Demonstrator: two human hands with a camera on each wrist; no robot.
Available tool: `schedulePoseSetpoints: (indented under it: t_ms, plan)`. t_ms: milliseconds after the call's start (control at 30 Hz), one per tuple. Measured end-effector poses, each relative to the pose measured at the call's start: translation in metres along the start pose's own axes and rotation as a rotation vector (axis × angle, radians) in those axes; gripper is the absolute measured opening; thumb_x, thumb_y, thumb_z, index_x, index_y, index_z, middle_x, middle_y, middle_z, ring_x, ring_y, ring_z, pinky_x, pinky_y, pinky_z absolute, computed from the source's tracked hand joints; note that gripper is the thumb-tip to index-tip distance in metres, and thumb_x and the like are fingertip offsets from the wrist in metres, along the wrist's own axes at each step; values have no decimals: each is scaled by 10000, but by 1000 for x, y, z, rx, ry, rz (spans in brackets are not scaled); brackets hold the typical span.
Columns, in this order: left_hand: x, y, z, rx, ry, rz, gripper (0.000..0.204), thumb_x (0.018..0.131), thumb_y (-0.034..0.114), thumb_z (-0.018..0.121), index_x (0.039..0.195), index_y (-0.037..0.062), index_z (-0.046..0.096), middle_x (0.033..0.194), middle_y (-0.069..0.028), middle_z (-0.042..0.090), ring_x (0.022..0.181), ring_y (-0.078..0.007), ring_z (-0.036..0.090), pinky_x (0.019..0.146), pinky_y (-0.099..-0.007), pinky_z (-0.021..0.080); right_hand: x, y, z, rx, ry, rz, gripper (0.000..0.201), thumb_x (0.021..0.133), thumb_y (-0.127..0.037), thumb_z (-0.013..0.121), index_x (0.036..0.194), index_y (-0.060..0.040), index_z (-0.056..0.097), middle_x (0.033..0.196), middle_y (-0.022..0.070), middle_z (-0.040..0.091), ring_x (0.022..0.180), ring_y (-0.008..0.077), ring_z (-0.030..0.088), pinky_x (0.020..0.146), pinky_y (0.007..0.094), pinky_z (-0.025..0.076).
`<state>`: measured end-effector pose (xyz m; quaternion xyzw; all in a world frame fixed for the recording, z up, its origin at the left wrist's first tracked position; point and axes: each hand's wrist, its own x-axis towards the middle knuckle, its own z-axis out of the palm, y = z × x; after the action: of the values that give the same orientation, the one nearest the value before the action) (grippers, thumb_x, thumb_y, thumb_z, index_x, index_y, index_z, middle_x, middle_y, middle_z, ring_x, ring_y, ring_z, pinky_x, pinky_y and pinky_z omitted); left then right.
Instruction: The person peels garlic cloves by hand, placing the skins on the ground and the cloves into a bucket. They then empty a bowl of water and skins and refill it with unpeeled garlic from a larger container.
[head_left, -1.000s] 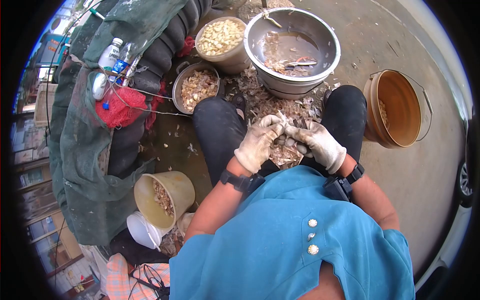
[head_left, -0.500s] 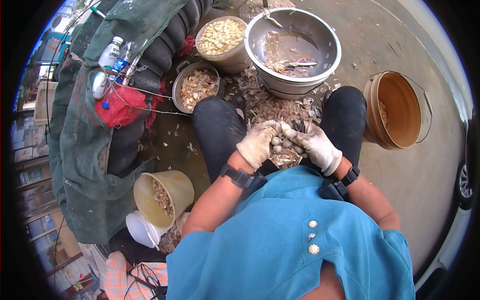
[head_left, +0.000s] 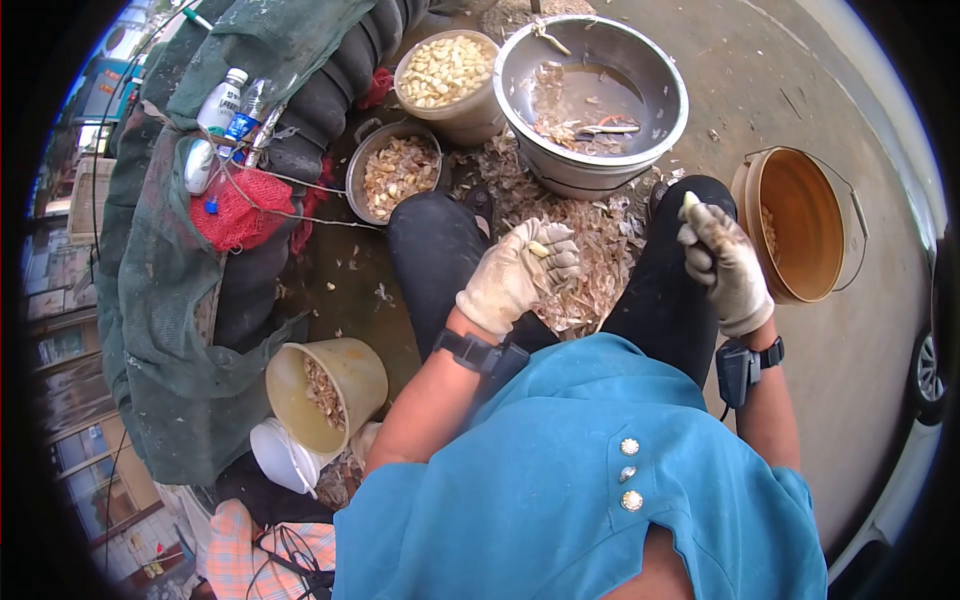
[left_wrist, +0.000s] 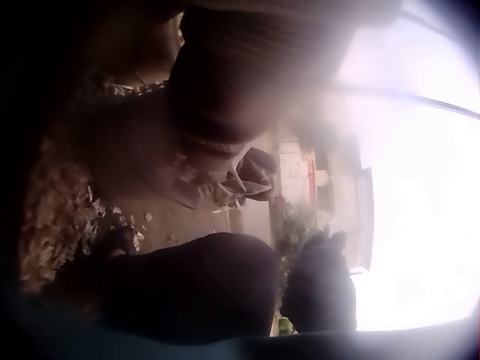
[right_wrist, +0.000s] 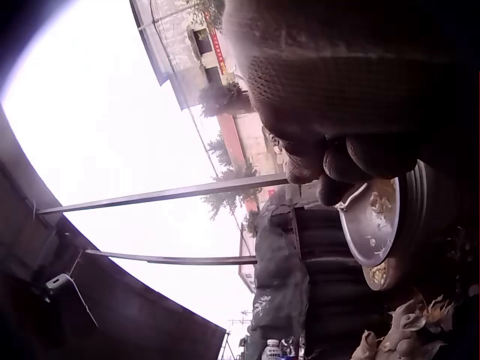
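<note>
My gloved left hand (head_left: 515,275) is over the lap in the head view, its fingers curled round a pale yellow garlic clove (head_left: 539,249). Off to the right, above the right knee, my gloved right hand (head_left: 732,268) pinches a whitish garlic clove (head_left: 691,200) at its fingertips. Both gloves are off-white and stained brown. Beneath and between the hands spreads a heap of papery garlic skins (head_left: 595,260). In the left wrist view the near hand is dark and blurred; the right wrist view shows the curled gloved fingers (right_wrist: 352,159) from close by.
An orange-brown bucket (head_left: 800,235) stands beside the right knee. Ahead are a large metal basin (head_left: 672,110) with murky water, a tub of peeled cloves (head_left: 447,75) and a pot of garlic (head_left: 395,180). A tipped cream bucket (head_left: 365,385) lies at the left.
The hands, together over the lap before, have moved apart. My right hand has swung right toward the orange-brown bucket with a clove; the left has turned, showing a clove in its fingers.
</note>
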<state>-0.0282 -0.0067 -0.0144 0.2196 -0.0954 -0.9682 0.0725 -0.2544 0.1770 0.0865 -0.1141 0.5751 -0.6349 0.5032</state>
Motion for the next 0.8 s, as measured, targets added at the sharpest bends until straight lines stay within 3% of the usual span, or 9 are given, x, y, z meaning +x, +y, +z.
schedulePoseSetpoints:
  t_ms: [133, 233, 300, 333, 533, 667, 733, 800]
  plan:
    - [-7, 0, 14, -25, 20, 4, 440, 1038, 307, 443, 1257, -60, 546, 1108, -189, 656, 990, -277, 665, 916, -421, 541, 1, -16, -76, 411, 375, -262, 257, 982, -273, 616, 1090, -40, 595, 843, -28, 546, 537, 11, 362, 418, 148, 289]
    - [-11, -7, 22, 187, 100, 96, 393, 1032, 229, 467, 1279, -71, 528, 1105, -192, 655, 981, -260, 672, 899, -390, 557, -1, -9, -119, 588, 609, -247, 242, 993, -253, 597, 1073, -25, 587, 850, -1, 593, 535, 4, 381, 406, 142, 308]
    - [-14, -8, 28, 381, 12, 101, 367, 1026, 181, 483, 1292, -69, 518, 1076, -166, 665, 936, -211, 681, 858, -352, 573, -2, -1, -126, 540, 512, -195, 241, 1000, -256, 583, 1076, -27, 577, 845, -4, 589, 530, 8, 372, 406, 141, 300]
    - [-14, -10, 32, 518, 73, 127, 363, 1033, 243, 484, 1232, -49, 564, 970, -108, 667, 796, -127, 654, 720, -286, 563, -3, 4, -128, 541, 465, -168, 235, 1000, -260, 584, 1080, -39, 572, 848, -8, 577, 525, 11, 359, 408, 141, 292]
    - [-15, 3, 17, 555, 33, -21, 423, 1027, 400, 486, 1065, 5, 633, 798, -28, 605, 625, -59, 513, 523, -213, 412, 4, 3, -42, 254, 283, -121, 261, 996, -280, 588, 1117, -48, 582, 851, -29, 552, 609, 12, 408, 469, 146, 314]
    - [-9, -8, 35, 572, 220, 105, 452, 1027, 427, 476, 1108, 10, 630, 882, -57, 646, 684, -95, 568, 579, -236, 463, 4, 13, 17, -75, 154, 4, 236, 989, -294, 590, 1095, -83, 603, 806, -39, 577, 562, 1, 410, 453, 152, 300]
    - [-9, -11, 58, 369, 393, 157, 470, 1030, 434, 461, 1142, 7, 623, 989, -98, 671, 751, -144, 603, 660, -298, 511, 7, 25, 38, -146, 57, 106, 242, 959, -323, 631, 1035, -94, 604, 770, -52, 578, 545, 4, 433, 446, 159, 318]
    - [-6, -14, 53, 337, 322, 185, 480, 1030, 433, 461, 1163, -3, 611, 1044, -113, 670, 791, -165, 617, 704, -320, 522, 9, 39, 54, -226, -35, 151, 266, 938, -336, 658, 997, -82, 606, 752, -49, 584, 553, 12, 460, 454, 169, 343]
